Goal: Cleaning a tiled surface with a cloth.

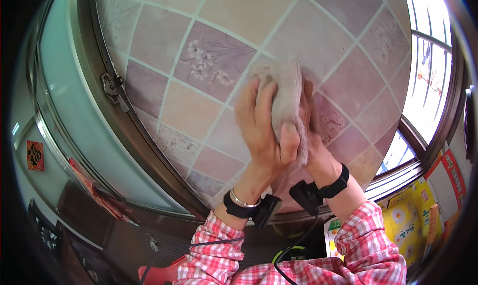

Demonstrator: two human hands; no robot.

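Note:
Both of my hands are on a folded, light grey-beige cloth point(285, 102), held against a surface with a tile pattern point(229, 49) in pink, mauve and cream, some squares bearing white flowers. My left hand point(267, 124) lies over the cloth's left side, its thumb across the lower part. On the right edge my right hand point(310, 113) is partly hidden behind the cloth and blurred. Each wrist wears a black strap with a small dark device and a cable; a silver bangle is on the left wrist.
A brown metal frame point(149, 146) with a latch point(111, 89) borders the patterned surface on the left, beside a frosted glass panel point(74, 98). A barred window point(429, 72) is at the right. Yellow packages point(405, 225) sit lower right; a red plastic object point(160, 272) is lower left.

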